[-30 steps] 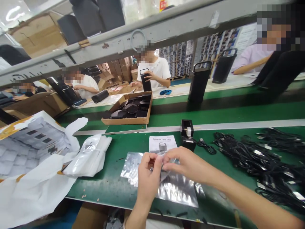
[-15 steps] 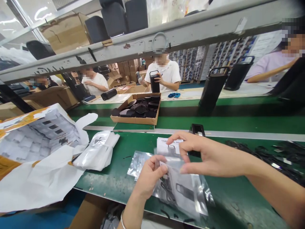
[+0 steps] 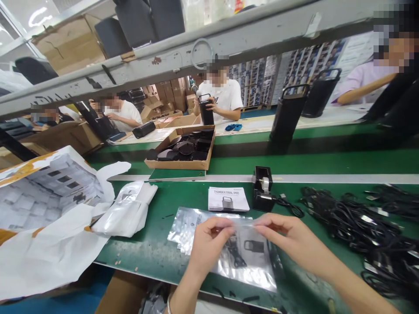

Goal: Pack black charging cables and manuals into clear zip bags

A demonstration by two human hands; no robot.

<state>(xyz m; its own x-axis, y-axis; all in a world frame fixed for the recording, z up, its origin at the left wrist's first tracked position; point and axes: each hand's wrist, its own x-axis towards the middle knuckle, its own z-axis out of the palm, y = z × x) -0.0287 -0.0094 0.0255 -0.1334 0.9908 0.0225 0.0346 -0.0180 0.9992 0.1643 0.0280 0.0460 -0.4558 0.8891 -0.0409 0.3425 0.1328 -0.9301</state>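
My left hand (image 3: 207, 244) and my right hand (image 3: 291, 242) pinch the top edge of a clear plastic bag (image 3: 248, 257) from either side, just above the green bench. Inside the bag I see a black cable and a booklet with a printed speaker picture. More empty clear bags (image 3: 183, 224) lie flat under and left of it. A stack of white booklets (image 3: 228, 199) lies just beyond my hands, next to a black tape dispenser (image 3: 262, 188).
A heap of black cables (image 3: 360, 222) covers the right of the bench. At left stand a white-lined carton (image 3: 42, 192) and bagged items (image 3: 126, 211). A cardboard tray of black parts (image 3: 183, 150) and black cylindrical speakers (image 3: 286, 113) sit on the conveyor. Other people work across it.
My right hand came down from above the booklets to the bag's top edge, and both hands now hold the bag stretched flat between them. The camera view shifted slightly.
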